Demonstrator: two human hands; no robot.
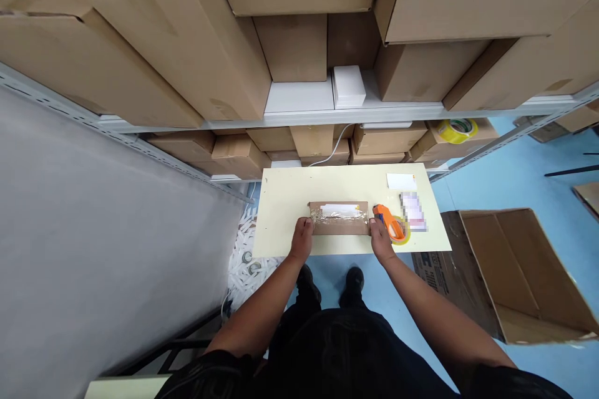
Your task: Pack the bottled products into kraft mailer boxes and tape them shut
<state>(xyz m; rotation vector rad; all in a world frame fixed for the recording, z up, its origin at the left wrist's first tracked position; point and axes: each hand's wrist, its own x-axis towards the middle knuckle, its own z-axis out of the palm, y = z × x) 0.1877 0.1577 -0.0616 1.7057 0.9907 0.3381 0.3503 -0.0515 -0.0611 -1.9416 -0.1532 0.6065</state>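
Note:
A small cardboard box (327, 227) with clear tape across its top lies in front of me on the cream table (285, 199). A white label (340, 210) shows on its upper side, partly under the tape. My left hand (302, 238) grips the box's left end, thumb on top. At the right end my right hand (380, 239) holds it in the same way; the fingers beneath are hidden. Close beside my right hand rests an orange tape dispenser (389, 221) with a yellowish tape roll.
A white slip (401, 181) and a blurred printed sheet (412, 211) lie on the table's right side. Behind stands a metal shelf (234, 126) packed with cartons and a yellow tape roll (457, 130). An open carton (524, 268) sits on the floor at right; paper scraps (255, 262) lie left.

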